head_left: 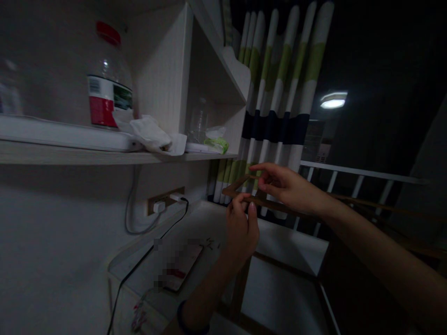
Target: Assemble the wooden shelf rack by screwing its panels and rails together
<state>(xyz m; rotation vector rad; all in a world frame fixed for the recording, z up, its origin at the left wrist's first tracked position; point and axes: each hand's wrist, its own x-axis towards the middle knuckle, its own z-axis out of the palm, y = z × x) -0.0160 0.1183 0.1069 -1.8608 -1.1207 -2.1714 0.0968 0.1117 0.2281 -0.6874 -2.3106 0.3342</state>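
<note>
A brown wooden frame (270, 203) with a pointed corner stands at mid-height over the desk. My left hand (243, 230) is at its near rail close to that corner, fingers bent around the wood and thumb raised. My right hand (288, 188) is just above the same rail. Its index finger reaches toward the left, while the thumb and other fingers come together. Whatever lies between those fingertips is too dark and small to make out. A brown upright (240, 284) shows below my left hand.
A phone (183, 267) and small loose pieces (210, 244) lie on the white desk. A black cable (153, 246) runs from a wall socket (165, 200). Overhead, a shelf (87, 156) holds a red-capped bottle (110, 88) and crumpled tissue (152, 132). A striped curtain (279, 83) hangs behind.
</note>
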